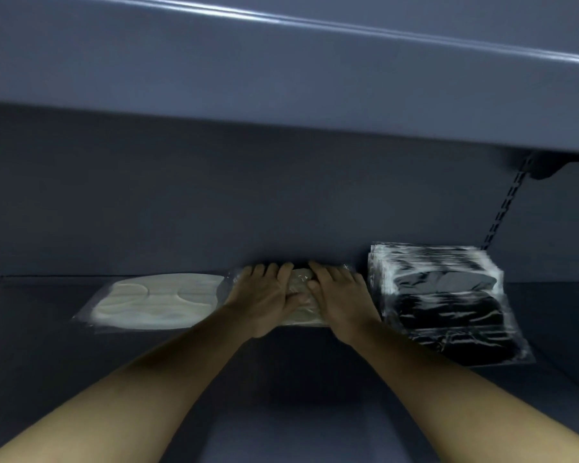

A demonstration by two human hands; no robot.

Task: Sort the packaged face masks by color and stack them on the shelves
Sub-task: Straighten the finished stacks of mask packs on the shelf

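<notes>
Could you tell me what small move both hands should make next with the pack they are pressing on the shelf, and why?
Probably lift both hands away. The left hand and right hand lie flat on the beige pack, which already rests on the shelf between the white pack and the black stack.

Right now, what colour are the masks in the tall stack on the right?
Black, in clear glossy wrappers: the stack of packaged masks, head view.
</notes>
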